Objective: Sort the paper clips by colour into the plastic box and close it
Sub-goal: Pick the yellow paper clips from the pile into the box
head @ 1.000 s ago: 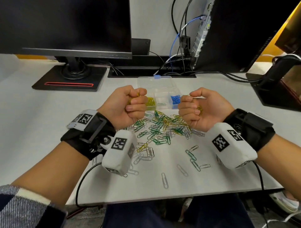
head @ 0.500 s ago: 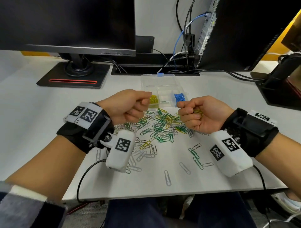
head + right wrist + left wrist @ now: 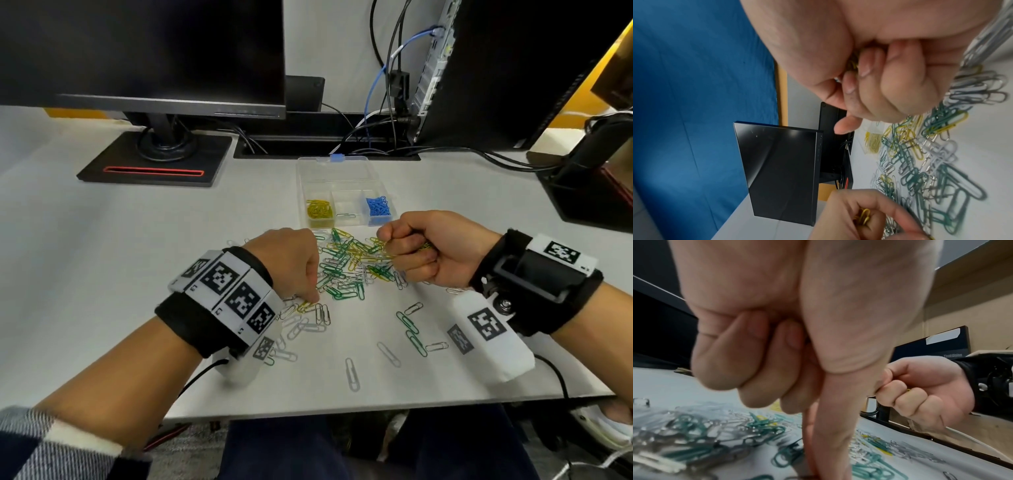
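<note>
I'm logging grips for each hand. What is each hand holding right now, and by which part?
Both hold yellow paper clips bunched in curled fingers: right hand with clips, left hand with clips. Which part of the clips cannot be told.

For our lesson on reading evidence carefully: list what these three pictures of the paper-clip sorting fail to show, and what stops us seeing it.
- Number of yellow clips in the right hand: curled fingers cover them in every view.
- Left hand fingertips: head view shows only its back; left wrist view cuts them off at the bottom edge.
- Loose pile: blurred in the left wrist view.
- Plastic box latch details: too small in the head view.
</note>
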{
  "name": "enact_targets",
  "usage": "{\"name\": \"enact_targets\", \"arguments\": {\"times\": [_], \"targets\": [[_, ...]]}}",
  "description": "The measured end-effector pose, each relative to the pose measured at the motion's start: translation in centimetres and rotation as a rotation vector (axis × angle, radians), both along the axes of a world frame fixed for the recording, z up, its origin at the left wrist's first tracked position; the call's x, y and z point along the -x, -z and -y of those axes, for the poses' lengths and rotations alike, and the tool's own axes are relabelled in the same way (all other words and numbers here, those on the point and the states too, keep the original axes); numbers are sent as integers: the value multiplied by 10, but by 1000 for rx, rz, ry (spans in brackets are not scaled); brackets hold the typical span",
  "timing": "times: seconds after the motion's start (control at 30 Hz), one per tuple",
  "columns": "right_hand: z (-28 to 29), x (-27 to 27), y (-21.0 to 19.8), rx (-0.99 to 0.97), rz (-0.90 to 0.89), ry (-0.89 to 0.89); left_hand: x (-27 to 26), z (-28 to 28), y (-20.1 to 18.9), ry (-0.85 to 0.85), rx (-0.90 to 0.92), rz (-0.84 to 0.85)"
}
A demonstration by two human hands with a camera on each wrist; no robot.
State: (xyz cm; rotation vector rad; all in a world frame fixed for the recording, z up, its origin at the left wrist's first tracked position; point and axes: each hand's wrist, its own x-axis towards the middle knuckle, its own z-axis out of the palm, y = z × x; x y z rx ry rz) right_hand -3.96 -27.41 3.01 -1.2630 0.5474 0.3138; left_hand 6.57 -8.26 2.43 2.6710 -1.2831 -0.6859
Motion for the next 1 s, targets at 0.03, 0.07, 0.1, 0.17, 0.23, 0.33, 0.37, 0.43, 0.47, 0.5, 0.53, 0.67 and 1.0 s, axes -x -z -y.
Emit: {"name": "enact_targets", "arguments": {"times": [0.03,0.07,0.1,0.17,0.23,0.33,0.37,0.43,0.47,0.5,0.53,0.67,1.0], "targets": [[1,0,0,1,-1,2,-1,0,2,1,11,-2],[2,0,1,9,-5,6,-2,0,3,7,20,-5],[2,-1,1,32,-13,12,-3,0,4,16,24,-11],[2,-2,2,160,-48,-5,-4,0,5,31,28,-25],[-2,-3,3,451,-77,-98,-5,1,5,37,32,-34],[-8,-2,5,1062,-28,-317,-8,1,5,33,51,-50],[-11,-2,6,1194,10,-365,-9,1,5,28,55,-55],[-15,-1,6,1318,23,-421,-10,0,4,14,60,-73],[-17,-1,7,1341,7,-435,-10,0,4,6,65,-83],[-19,0,7,1355,-10,-445,-10,0,3,-3,75,-91],[-19,0,7,1366,-19,-454,-10,0,3,-11,87,-94],[-20,0,6,1410,-11,-461,-12,-1,3,-7,143,-107],[-15,2,11,1494,10,-424,-14,1,6,-4,199,-139]]}}
